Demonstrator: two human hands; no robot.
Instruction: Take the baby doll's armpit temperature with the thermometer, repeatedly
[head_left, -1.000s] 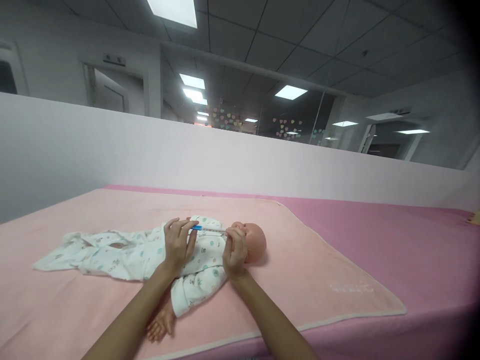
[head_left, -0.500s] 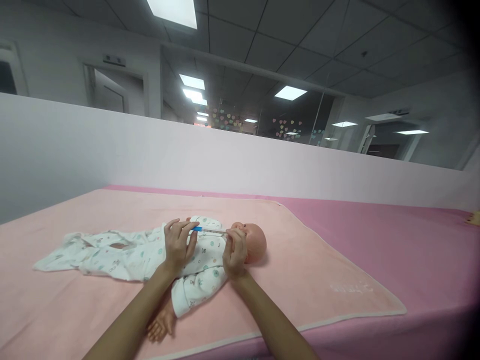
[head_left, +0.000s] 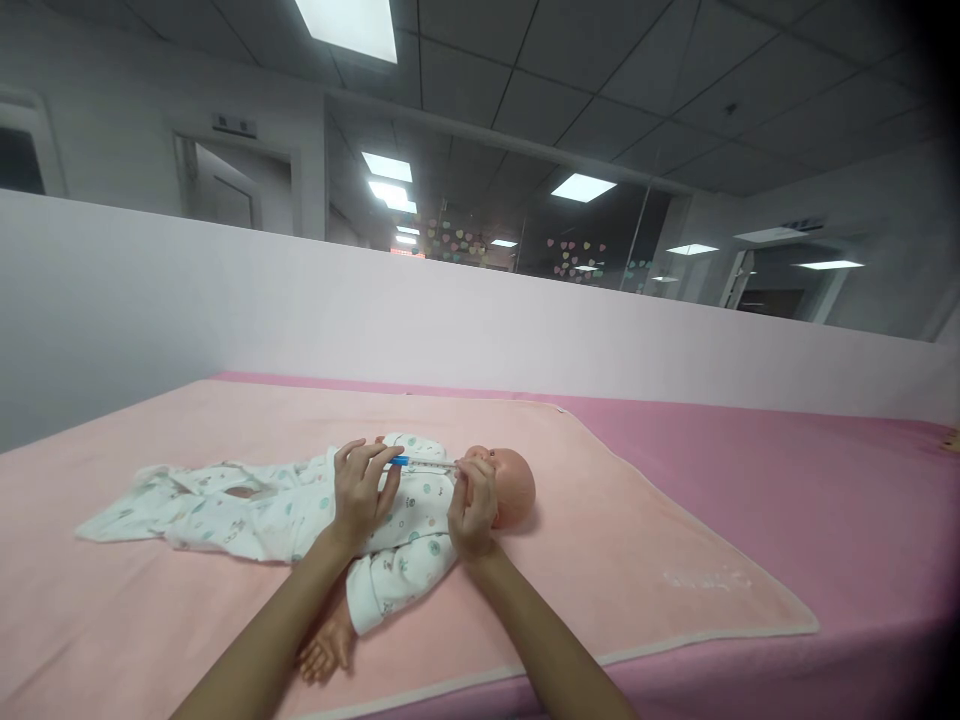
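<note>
A baby doll (head_left: 510,487) in a white patterned sleepsuit (head_left: 277,510) lies on its back on a pale pink blanket (head_left: 615,540), head to the right. My left hand (head_left: 360,492) pinches the blue end of a thin syringe-like stick (head_left: 424,463) above the doll's chest. My right hand (head_left: 474,505) is curled at the doll's chin and grips the stick's other end by the mouth. The doll's bare hand (head_left: 324,650) pokes from a sleeve between my forearms.
The blanket covers a darker pink table (head_left: 825,480) backed by a low white partition (head_left: 450,320). A small object (head_left: 951,438) sits at the far right edge. Behind the partition are doors and glass walls with heart stickers.
Both hands stay in place on the stick at the doll's mouth. The view has shifted very slightly.
</note>
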